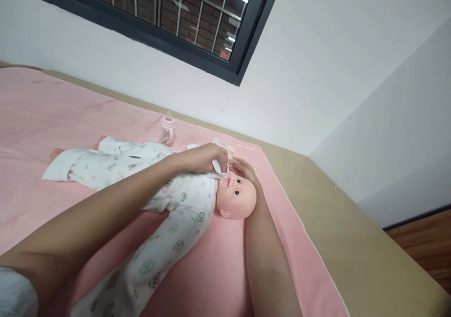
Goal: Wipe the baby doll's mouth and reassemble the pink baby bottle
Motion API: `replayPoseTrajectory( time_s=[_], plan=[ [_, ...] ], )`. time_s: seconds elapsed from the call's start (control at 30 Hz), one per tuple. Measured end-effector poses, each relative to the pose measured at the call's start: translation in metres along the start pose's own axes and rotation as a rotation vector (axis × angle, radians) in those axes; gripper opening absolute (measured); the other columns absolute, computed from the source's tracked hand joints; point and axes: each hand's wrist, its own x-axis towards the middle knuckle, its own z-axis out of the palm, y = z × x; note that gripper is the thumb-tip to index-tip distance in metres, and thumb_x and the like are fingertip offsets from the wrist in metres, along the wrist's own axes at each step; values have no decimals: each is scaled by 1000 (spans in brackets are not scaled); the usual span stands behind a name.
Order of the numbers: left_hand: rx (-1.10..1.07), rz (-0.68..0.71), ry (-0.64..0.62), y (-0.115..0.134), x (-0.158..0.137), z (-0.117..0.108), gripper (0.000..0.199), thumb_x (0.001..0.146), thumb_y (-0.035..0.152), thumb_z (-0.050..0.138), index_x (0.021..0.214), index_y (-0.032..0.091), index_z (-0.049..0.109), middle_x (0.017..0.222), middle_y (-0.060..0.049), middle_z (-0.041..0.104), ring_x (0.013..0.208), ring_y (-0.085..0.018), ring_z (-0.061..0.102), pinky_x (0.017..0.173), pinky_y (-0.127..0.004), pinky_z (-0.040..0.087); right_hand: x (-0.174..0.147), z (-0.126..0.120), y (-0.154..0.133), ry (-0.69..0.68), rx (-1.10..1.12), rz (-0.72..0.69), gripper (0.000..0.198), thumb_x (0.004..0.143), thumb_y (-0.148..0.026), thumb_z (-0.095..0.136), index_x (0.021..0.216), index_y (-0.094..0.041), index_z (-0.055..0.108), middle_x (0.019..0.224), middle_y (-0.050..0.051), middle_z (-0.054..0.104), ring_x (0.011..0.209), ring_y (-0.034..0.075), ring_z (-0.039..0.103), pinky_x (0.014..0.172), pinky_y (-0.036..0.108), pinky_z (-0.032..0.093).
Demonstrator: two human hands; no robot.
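A baby doll point(243, 202) in white printed pajamas point(192, 199) lies on its back, its head toward the right and its face up. My left hand point(214, 158) reaches across its chest with the fingers closed on a white cloth point(221, 171) beside the doll's mouth and chin. Behind the far side of the doll's head, my right hand point(244, 167) has its fingers stretched out near the cheek. The doll's far arm is mostly hidden by my left hand and forearm.
Under the doll is a pink mat point(207, 260) on a wooden surface point(310, 195). A pink-topped baby bottle point(168, 130) stands beyond the doll's body. Partly behind my hands lies a small printed white item point(221, 142). A white wall and dark-framed window point(211, 68) border the far side.
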Motion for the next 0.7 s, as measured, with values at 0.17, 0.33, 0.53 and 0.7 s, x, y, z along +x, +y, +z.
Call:
replayPoseTrajectory(
  time_s=[0.17,0.33,0.53,0.7],
  plan=[
    [-27,29,-25,-3,0,0,41,59,-12,57,80,17,77,94,-2,73,87,-16,68,76,-21,47,1,0,1,-16,11,-6,42,64,-33,87,99,-23,67,94,4,75,101,22,71,99,40,57],
    [6,-3,-32,1,0,0,44,60,-17,53,76,16,76,95,-2,74,90,-16,67,77,-20,46,1,-1,1,-13,5,6,43,64,-32,87,102,-23,66,97,5,75,102,22,71,99,40,57],
    [-12,22,-53,9,-1,-1,42,62,-16,57,77,17,78,91,-1,73,83,-14,67,74,-19,46,2,-3,1,-10,-14,8,43,65,-30,87,103,-25,66,98,4,74,102,21,71,98,39,58],
    [9,40,-54,14,-2,-1,38,64,-13,61,77,18,79,90,-1,73,81,-13,66,72,-19,45,2,-3,1,-16,-9,4,43,66,-32,86,103,-24,66,99,3,75,101,21,71,98,38,58]
  ],
)
